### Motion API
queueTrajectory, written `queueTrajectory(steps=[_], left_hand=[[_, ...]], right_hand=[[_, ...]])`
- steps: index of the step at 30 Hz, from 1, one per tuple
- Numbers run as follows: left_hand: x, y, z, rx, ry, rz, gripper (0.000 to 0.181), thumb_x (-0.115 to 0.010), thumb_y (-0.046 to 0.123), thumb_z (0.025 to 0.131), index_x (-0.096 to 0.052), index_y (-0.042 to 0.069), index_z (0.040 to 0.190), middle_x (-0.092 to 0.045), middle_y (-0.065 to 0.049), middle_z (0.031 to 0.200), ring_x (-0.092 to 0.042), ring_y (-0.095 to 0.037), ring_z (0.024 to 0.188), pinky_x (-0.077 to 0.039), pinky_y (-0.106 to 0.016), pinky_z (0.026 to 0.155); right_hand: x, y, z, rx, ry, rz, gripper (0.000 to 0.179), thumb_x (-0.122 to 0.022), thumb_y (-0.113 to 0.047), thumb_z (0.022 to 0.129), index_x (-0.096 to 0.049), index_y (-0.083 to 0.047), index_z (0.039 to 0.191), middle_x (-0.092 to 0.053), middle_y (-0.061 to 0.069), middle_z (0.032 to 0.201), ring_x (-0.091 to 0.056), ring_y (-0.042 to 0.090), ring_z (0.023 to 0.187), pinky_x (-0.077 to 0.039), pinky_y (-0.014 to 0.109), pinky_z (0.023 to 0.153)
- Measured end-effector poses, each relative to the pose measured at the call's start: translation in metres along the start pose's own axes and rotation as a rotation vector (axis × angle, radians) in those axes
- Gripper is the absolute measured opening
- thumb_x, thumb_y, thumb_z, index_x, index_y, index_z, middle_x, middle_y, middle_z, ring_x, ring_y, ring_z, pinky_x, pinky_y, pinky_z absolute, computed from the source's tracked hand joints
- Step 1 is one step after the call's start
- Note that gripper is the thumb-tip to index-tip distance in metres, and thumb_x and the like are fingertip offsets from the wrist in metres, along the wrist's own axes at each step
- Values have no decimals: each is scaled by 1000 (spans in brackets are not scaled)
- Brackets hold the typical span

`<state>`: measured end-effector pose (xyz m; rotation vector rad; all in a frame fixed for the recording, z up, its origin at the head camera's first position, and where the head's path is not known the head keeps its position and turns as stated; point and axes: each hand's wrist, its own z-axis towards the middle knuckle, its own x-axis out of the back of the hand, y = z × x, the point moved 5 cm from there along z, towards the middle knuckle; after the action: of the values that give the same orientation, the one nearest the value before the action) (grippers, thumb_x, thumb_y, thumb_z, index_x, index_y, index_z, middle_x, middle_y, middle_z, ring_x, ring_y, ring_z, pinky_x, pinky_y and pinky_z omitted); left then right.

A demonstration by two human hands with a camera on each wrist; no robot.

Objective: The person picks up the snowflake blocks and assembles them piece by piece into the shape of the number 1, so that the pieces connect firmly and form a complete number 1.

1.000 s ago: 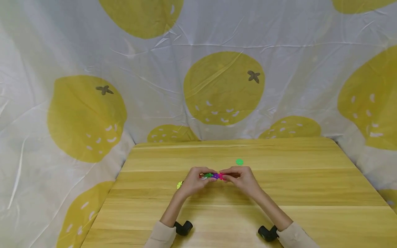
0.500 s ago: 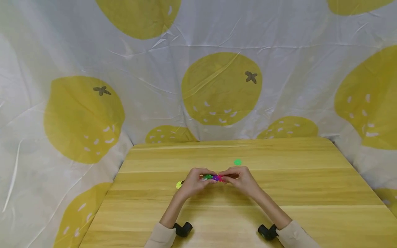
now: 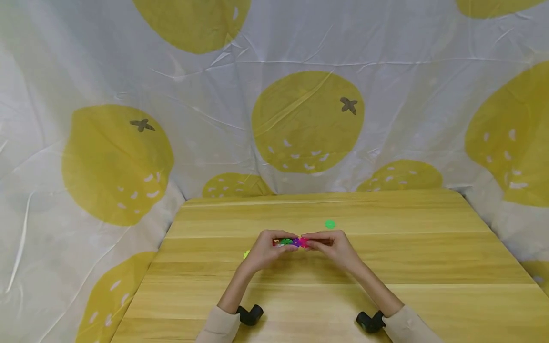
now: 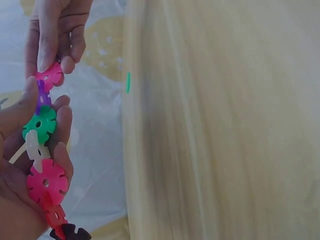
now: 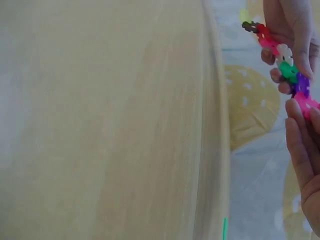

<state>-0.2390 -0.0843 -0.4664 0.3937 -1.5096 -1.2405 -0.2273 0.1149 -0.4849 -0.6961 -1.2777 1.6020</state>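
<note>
Between both hands stretches a chain of interlocking plastic snowflake discs. In the left wrist view it runs from a pink end disc [image 4: 51, 76] through a purple disc [image 4: 42, 100], a green disc [image 4: 40, 124], a white disc [image 4: 35, 149], a second pink disc [image 4: 46, 182] and a red disc [image 4: 55, 216] to a black disc [image 4: 74, 233]. A yellow disc [image 5: 244, 15] ends it in the right wrist view. My left hand [image 3: 262, 252] holds the chain, thumb at the purple disc. My right hand [image 3: 336, 245] pinches the pink end disc, partly covering it.
A loose green disc [image 3: 330, 224] lies on the wooden table [image 3: 407, 247] beyond my hands. Behind the table hangs a pale curtain [image 3: 214, 119] with a yellow fruit print. Black wrist devices, such as the right one [image 3: 370, 322], sit below my wrists.
My left hand has shifted slightly left and away from me, covering more of the yellow disc. Both hands keep their hold on the chain, which has risen a little in view.
</note>
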Motion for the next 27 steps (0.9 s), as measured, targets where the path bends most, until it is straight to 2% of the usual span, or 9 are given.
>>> queueTrajectory(steps=[5,11,13,15,19,23,27], left_hand=[[-1,-1,0,3,-5,31,25,-77,19,94,-79,8,116,-78,-9,114,-67,-13,91,-55,-19,72],[-1,2,2,-25,7,107,26,-78,21,93,-79,10,116,-79,-5,114,-61,-8,83,-52,-19,68],[-2,5,2,-46,28,151,28,-79,21,92,-78,10,118,-79,-5,114,-64,-9,87,-54,-23,73],[-2,10,2,-73,56,195,30,-80,21,91,-78,10,119,-79,-4,113,-67,-13,91,-57,-31,77],[-5,18,2,-149,112,271,31,-81,18,90,-78,9,119,-79,-5,109,-72,-20,97,-60,-44,84],[-10,20,4,-222,156,301,31,-82,16,87,-78,8,117,-79,-5,105,-74,-21,98,-61,-37,85],[-13,21,6,-253,175,282,31,-83,12,86,-79,6,116,-79,-7,103,-75,-22,98,-61,-36,86]], right_hand=[[-1,-1,2,-22,8,1,25,-64,-1,100,-72,8,122,-74,30,113,-74,47,96,-60,49,85],[1,0,1,-107,60,43,27,-66,-5,100,-71,8,123,-74,31,109,-79,27,89,-60,51,85],[2,1,1,-129,76,75,28,-66,-5,100,-69,10,124,-73,33,109,-79,21,87,-59,53,84],[3,3,1,-153,93,105,29,-66,-5,100,-68,12,124,-72,36,110,-79,17,86,-60,52,83],[5,8,2,-197,128,139,32,-67,-6,100,-67,13,125,-72,35,111,-78,13,84,-62,46,83],[7,12,1,-238,163,147,32,-69,-8,99,-68,12,125,-74,29,112,-78,11,84,-64,38,81],[6,13,1,-267,180,147,32,-69,-8,99,-69,12,125,-75,25,114,-77,10,84,-64,33,80]])
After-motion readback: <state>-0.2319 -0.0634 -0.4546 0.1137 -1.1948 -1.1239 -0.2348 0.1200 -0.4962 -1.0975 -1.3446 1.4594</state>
